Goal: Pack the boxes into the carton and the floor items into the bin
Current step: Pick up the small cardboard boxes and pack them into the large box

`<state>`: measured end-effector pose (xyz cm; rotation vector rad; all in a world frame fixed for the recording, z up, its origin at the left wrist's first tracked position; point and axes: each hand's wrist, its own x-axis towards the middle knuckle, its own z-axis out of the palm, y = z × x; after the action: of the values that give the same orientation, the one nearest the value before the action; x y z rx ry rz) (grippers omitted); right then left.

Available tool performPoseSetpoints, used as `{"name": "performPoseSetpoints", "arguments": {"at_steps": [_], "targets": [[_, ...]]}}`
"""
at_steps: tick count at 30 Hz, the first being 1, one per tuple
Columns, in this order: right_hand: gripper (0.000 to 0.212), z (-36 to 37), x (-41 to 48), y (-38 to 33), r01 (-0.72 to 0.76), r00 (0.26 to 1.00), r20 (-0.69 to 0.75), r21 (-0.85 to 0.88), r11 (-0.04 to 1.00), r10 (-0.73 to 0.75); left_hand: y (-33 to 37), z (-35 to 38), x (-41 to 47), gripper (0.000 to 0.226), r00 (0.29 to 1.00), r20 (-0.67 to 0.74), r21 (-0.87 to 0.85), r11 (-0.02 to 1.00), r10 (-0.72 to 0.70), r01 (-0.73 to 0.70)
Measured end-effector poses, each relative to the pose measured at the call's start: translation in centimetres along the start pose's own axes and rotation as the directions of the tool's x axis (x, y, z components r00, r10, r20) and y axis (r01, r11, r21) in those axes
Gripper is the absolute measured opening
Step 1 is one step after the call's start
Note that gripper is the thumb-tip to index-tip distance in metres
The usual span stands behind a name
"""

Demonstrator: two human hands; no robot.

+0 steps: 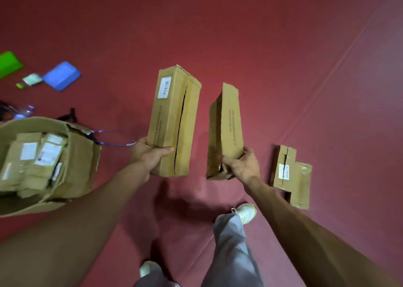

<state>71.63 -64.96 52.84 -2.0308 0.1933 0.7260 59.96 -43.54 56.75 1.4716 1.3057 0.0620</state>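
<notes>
My left hand (146, 153) grips the near end of a long brown box (174, 116) with a white barcode label and a split seam, held above the red floor. In my right hand (244, 164) is a second long brown box (226, 129), dented at its near end, also held in the air. A large open carton (80, 156) stands at the left, with several labelled brown boxes packed inside. Two more brown boxes (292, 175) lie together on the floor to the right of my right hand.
At the far left on the red floor lie a blue object (62, 75), a green object (8, 63), small packets (32, 79), a plastic bottle (26, 111) and a black strap (69, 115). A blue ribbon (109, 137) trails from the carton. My feet stand below.
</notes>
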Motion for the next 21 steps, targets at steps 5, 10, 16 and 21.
{"name": "performPoseSetpoints", "arguments": {"at_steps": [5, 10, 16, 21], "targets": [[0.077, 10.0, -11.5, -3.9, 0.098, 0.995, 0.045, -0.127, 0.987, -0.093, -4.0, -16.6, -4.7, 0.052, 0.993, -0.101, -0.099, 0.992, 0.065, -0.075], [0.076, 20.4, -21.1, -7.9, 0.209, 0.971, 0.146, -0.152, 0.966, -0.187, -7.6, -32.3, -7.3, 0.058, 0.978, -0.207, -0.209, 0.976, 0.026, -0.070], [0.077, 31.3, -28.3, -14.5, 0.310, 0.923, 0.287, -0.160, 0.937, -0.256, -10.7, -46.3, -7.9, 0.085, 0.931, -0.365, -0.210, 0.975, -0.007, -0.075], [0.086, 39.8, -29.4, -17.5, 0.349, 0.898, 0.346, -0.178, 0.920, -0.273, -12.8, -53.8, -5.0, 0.091, 0.914, -0.396, -0.252, 0.967, -0.082, -0.023]]}}
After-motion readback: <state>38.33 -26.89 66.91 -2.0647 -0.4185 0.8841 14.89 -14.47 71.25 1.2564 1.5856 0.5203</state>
